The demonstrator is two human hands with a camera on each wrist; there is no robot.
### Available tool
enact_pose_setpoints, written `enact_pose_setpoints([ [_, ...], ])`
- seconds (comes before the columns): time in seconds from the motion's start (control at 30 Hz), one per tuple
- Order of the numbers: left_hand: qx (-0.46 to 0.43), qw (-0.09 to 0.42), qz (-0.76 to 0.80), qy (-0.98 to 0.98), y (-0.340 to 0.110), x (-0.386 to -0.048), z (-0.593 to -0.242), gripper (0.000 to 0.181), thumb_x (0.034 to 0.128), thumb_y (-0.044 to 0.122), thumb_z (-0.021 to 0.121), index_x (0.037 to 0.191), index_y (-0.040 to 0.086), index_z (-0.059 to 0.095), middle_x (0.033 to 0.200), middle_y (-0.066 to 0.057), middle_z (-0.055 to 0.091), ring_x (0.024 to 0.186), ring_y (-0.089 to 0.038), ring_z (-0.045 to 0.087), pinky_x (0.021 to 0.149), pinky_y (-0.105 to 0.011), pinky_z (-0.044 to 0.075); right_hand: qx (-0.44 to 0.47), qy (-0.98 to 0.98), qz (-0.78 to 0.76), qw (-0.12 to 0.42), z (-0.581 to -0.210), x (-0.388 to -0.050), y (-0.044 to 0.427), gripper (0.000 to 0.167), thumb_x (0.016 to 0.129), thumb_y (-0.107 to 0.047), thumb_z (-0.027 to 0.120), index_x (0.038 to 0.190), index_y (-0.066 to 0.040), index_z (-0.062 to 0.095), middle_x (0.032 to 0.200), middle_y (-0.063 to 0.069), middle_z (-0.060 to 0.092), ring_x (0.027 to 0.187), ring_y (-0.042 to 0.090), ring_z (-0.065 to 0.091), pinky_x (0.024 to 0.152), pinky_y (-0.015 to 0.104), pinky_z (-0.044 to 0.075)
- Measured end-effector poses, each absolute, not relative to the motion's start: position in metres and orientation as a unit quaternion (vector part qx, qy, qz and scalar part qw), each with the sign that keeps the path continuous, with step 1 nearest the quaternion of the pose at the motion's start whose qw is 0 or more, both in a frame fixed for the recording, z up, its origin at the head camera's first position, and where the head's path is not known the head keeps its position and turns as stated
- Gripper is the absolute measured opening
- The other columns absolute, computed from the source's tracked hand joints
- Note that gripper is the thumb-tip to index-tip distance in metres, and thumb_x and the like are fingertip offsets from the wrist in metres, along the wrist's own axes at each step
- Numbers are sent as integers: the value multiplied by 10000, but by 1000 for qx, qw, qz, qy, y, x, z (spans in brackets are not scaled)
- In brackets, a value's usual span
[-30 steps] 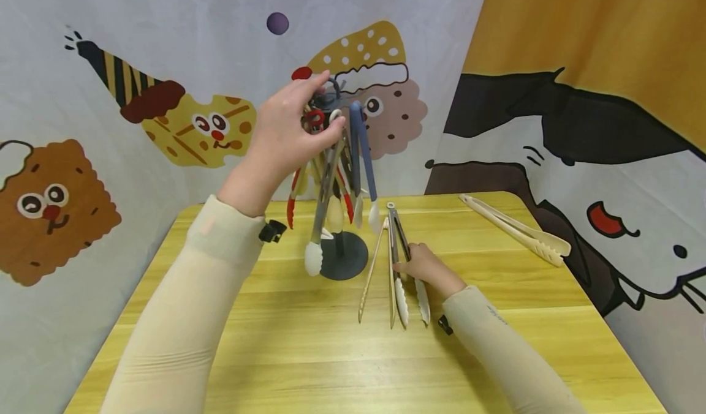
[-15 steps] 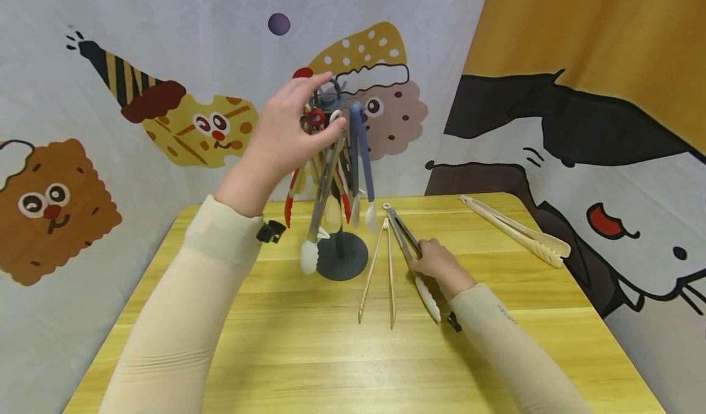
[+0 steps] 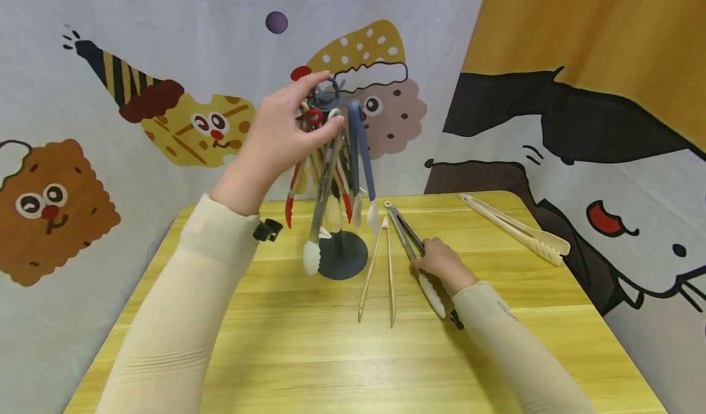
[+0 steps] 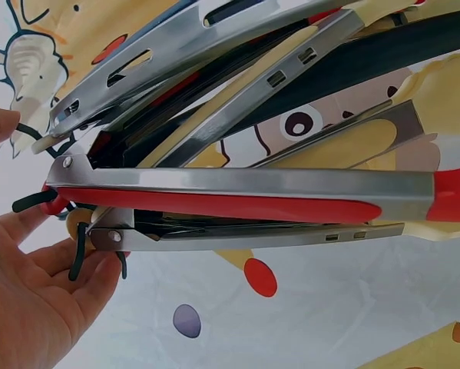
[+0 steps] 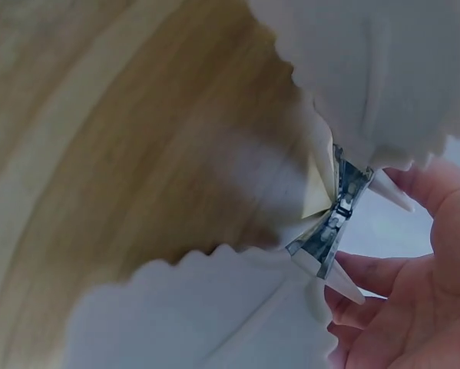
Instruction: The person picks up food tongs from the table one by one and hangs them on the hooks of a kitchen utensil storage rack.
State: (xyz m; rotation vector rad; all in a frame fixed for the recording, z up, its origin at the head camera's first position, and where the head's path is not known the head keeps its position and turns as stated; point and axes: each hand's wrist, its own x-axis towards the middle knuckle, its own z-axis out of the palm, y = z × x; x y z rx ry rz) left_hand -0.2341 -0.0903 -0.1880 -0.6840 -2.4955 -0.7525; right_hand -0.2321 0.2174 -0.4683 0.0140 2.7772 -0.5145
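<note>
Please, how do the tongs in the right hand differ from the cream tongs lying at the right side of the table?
The metal tongs have grey arms with white tips; the cream tongs are pale all over. The metal tongs are gripped by the right hand, while the cream tongs lie untouched on the table. Both have two arms and wavy-edged tips.

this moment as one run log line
left hand: at rack top | right hand: grips white-tipped tongs | thin beige tongs: spread | cream tongs: far right
</note>
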Motion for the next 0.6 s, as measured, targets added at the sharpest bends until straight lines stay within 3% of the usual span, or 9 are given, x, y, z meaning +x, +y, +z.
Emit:
enact_pose_setpoints([
  [0.27, -245, 223, -273, -903, -90, -235, -188, 662, 852, 537, 574, 1445, 319, 378, 1326, 10, 562, 1197, -193, 510, 981, -397, 420, -2, 973, -174, 151, -471, -236, 221, 536, 833, -296, 608, 1240, 44, 530, 1059, 202, 545, 841, 308, 540, 698, 440, 460],
  [0.6, -240, 217, -272, -907, -90, -235, -188, 664, 851, 543, 573, 1447, 329, 371, 1334, 40, 555, 1233, -188, 489, 1013, -393, 405, 3, 974, -192, 120, -466, -238, 228, 543, 857, -238, 570, 1319, 31, 479, 1149, 243, 525, 940, 359, 542, 759, 500, 455],
])
